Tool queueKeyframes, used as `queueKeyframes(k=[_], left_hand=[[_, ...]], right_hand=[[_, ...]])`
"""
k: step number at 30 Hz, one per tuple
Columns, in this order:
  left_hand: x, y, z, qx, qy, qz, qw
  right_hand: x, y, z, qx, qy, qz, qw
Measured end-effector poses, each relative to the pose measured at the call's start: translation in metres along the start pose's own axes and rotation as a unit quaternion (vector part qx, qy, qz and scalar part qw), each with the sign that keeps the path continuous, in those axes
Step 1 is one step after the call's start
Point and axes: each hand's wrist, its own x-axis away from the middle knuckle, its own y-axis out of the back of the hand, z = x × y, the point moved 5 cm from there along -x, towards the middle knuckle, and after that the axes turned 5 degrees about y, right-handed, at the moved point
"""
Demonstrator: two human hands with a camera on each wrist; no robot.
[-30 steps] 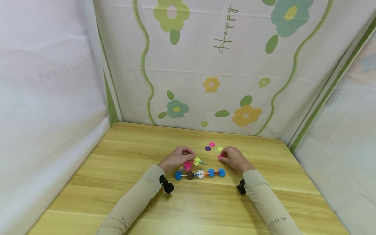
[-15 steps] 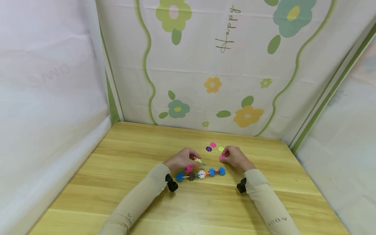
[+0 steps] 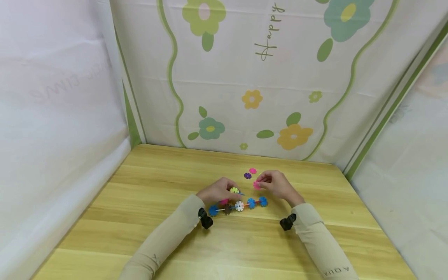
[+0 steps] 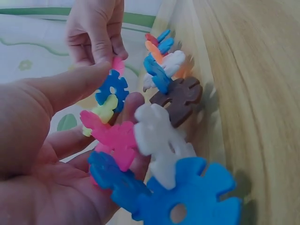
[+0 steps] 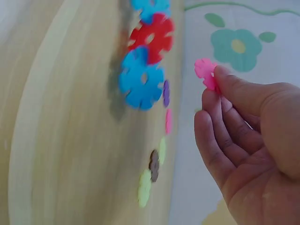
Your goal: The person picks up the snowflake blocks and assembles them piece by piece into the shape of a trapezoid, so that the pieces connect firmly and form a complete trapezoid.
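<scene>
My left hand (image 3: 217,190) holds a bent chain of interlocked plastic snowflake discs, its thumb and fingers about the short side. A yellow disc (image 3: 234,190) and a blue disc (image 4: 112,90) show at that side, beside pink ones (image 4: 119,143). The long side runs through a white disc (image 3: 239,206) to a blue end disc (image 3: 263,201). Between thumb and fingertips, my right hand (image 3: 278,184) pinches a single pink snowflake disc (image 5: 205,72). In the left wrist view, this disc is partly hidden behind my left thumb and the blue disc.
Beyond the hands, a loose purple disc (image 3: 247,175) and a pink disc (image 3: 252,171) lie on the wooden table (image 3: 168,167). The right wrist view also has yellow-green discs (image 5: 144,188) and a brown disc (image 5: 153,165) there. A flower-printed cloth (image 3: 217,85) rises behind the table.
My right hand has carried the pink disc off to the left, closer to the chain. My left hand has shifted slightly right, still holding the chain.
</scene>
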Motion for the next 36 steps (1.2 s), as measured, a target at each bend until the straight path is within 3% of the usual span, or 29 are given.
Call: queueKeyframes(k=[3,9,14,23,36], left_hand=[[-0.002,0.003,0.0,-0.021,-0.022,-0.012,0.9995],[-0.002,0.018,-0.002,-0.079,-0.07,-0.072,0.9918],[0.002,0.03,-0.002,-0.058,-0.085,-0.1,0.9897],[0.006,0.037,0.003,-0.013,-0.087,-0.109,0.9901],[0.006,0.036,0.001,-0.036,-0.1,-0.108,0.9884]], right_hand=[[0.001,-0.002,0.01,-0.033,0.013,-0.002,0.9994],[0.001,-0.005,0.024,-0.084,0.03,-0.014,0.9959],[0.002,-0.005,0.035,-0.12,0.025,-0.036,0.9918],[-0.005,-0.02,0.049,-0.143,0.048,-0.046,0.9874],[-0.009,-0.025,0.052,-0.144,0.065,-0.045,0.9865]])
